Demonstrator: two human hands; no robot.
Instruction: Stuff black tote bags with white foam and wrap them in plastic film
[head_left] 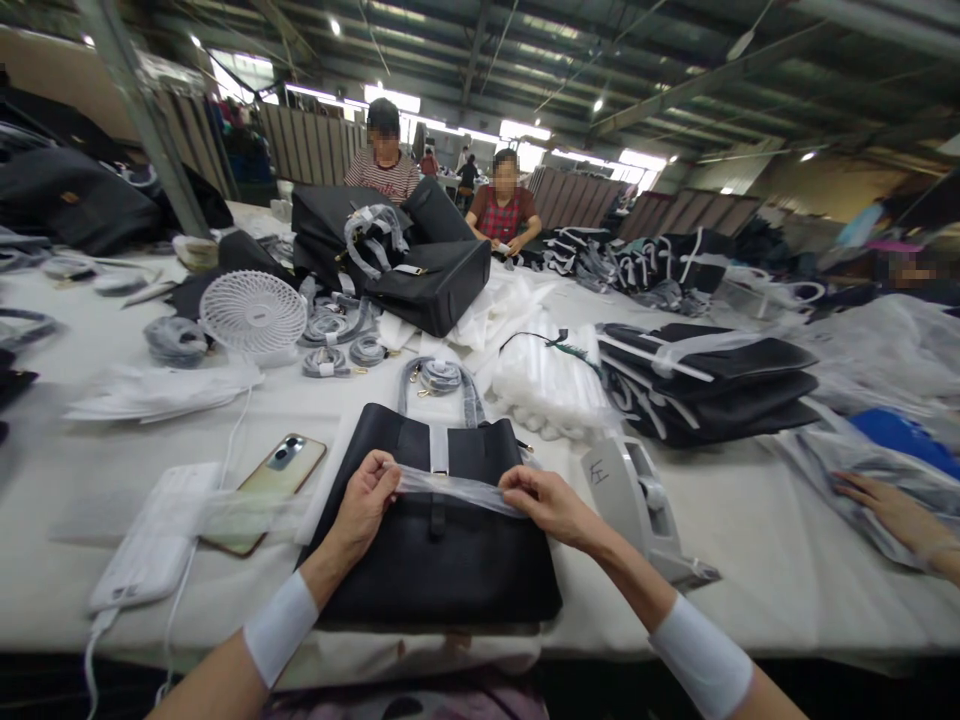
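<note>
A black handbag (480, 570) lies flat on the pale table in front of me, its wrapped handles pointing away. Across its upper front stretches a translucent plastic strip (450, 486). My left hand (367, 500) pinches the strip's left end, and my right hand (544, 500) pinches its right end. Both hands are closed, just above the bag. Beneath the strip are the bag's metal clasp and dark tab (437, 517). A white wrap (439, 448) covers the strap above the clasp. Beyond the bag sits a coiled, wrapped strap (439, 376).
Left are a phone (274, 485), a white power bank (157, 540) and a fan (253, 312). Right stand a tape dispenser (637, 500) and stacked black bags (712, 385). Another person's hand (892, 510) touches plastic at far right. Two people sit across the table.
</note>
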